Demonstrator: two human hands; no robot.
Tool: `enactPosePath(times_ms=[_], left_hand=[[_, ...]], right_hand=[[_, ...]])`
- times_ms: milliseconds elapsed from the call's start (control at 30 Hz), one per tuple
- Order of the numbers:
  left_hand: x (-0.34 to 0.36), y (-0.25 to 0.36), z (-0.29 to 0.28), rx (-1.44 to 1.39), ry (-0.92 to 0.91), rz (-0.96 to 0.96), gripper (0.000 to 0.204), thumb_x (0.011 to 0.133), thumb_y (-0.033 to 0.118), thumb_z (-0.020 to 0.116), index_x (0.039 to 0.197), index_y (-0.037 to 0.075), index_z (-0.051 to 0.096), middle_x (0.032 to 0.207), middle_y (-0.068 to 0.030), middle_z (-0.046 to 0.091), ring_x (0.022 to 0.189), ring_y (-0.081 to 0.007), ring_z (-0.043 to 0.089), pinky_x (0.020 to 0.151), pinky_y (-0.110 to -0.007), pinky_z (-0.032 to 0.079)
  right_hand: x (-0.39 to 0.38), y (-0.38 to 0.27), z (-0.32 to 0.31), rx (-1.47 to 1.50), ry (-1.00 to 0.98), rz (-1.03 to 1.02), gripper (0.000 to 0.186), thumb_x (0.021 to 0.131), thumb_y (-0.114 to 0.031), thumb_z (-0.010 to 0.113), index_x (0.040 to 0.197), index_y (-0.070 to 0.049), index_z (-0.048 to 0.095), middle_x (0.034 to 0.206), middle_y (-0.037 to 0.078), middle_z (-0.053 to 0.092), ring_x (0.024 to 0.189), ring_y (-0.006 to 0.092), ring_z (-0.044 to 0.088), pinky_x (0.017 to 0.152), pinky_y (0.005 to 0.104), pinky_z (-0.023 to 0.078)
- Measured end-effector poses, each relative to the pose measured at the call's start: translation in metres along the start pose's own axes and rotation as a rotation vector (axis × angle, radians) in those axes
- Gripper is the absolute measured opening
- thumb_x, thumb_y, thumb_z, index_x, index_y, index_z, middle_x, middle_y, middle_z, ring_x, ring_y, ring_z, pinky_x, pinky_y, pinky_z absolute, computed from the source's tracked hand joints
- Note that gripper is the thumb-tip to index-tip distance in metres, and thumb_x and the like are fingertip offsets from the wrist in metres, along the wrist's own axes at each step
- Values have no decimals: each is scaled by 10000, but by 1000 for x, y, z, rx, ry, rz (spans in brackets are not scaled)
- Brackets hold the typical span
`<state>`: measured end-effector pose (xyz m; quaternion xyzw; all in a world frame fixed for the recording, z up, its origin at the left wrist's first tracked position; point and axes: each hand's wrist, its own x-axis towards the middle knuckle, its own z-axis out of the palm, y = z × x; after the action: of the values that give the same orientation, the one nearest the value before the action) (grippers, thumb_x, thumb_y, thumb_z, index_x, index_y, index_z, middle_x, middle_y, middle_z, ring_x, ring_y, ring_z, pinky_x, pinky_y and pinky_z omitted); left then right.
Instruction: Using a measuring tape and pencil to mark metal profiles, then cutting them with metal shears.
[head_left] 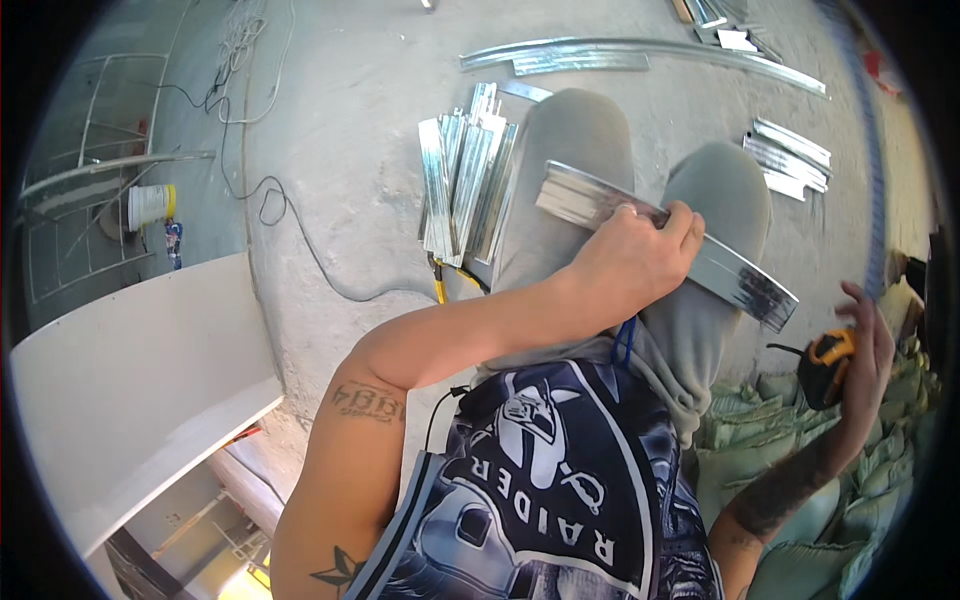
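Note:
My left hand (pixel 640 250) grips a short length of galvanised metal channel (pixel 745 278), fingers wrapped over its edge. The channel slants across my thighs, its right end lower in the picture. Out at the right, my right hand (pixel 872 340) has its fingers stretched out and apart. A yellow and black tape measure (pixel 828 365) with a dark strap is right beside that palm, above green sacks (pixel 790 425). Whether the palm touches the tape measure, I cannot tell. Left of my legs lies a bundle of cut metal channels (pixel 465 180) on the floor.
Long metal profiles (pixel 650 55) lie beyond my knees, with more short pieces (pixel 788 160) to the right. A dark cable (pixel 310 255) winds over the concrete floor. At left are a white board (pixel 150 390), a white bucket (pixel 152 206) and a metal frame (pixel 85 150).

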<state>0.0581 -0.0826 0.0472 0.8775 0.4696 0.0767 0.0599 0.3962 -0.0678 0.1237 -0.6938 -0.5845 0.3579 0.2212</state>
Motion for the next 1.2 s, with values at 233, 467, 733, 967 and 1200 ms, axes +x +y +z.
enactPosePath(times_ms=[233, 467, 733, 967, 1200], left_hand=[[-91, -172, 21, -390, 180, -1026, 463, 771, 261, 815, 1123, 64, 589, 996, -107, 703, 943, -266, 702, 801, -399, 541], [-183, -256, 255, -312, 63, -1209, 507, 737, 437, 814, 855, -24, 638, 844, -191, 662, 830, -372, 651, 742, -463, 506], [-119, -325, 214, -51, -20, -1109, 677, 830, 493, 720, 1254, 1, 533, 1185, -231, 604, 1047, -404, 615, 892, -460, 492], [268, -282, 163, -132, -273, -122, 444, 877, 427, 662, 1073, 29, 682, 996, -178, 691, 926, -360, 656, 794, -443, 514], [371, -69, 317, 26, -642, 77, 601, 831, 588, 689, 1024, 18, 687, 1035, -169, 687, 960, -340, 682, 799, -439, 553]], right_hand=[[-37, 37, 25, 571, 148, 96, 385, 1063, -334, 433, 1138, 12, 584, 782, 58, 564, 649, 133, 540, 576, 259, 436], [-56, 14, 116, 996, 273, 124, 414, 1052, -378, 422, 1004, 6, 570, 742, 125, 583, 611, 209, 578, 554, 303, 476], [-67, 50, 98, 1235, 320, 89, 461, 1051, -402, 424, 1005, 37, 555, 706, 174, 580, 581, 279, 598, 557, 392, 533], [-71, 73, 93, 1529, 255, 43, 498, 1040, -389, 465, 963, 73, 635, 755, 287, 639, 629, 413, 671, 592, 520, 584], [-61, 73, 95, 1490, 280, 44, 522, 1028, -421, 497, 950, 71, 657, 749, 276, 654, 654, 418, 686, 629, 518, 595]])
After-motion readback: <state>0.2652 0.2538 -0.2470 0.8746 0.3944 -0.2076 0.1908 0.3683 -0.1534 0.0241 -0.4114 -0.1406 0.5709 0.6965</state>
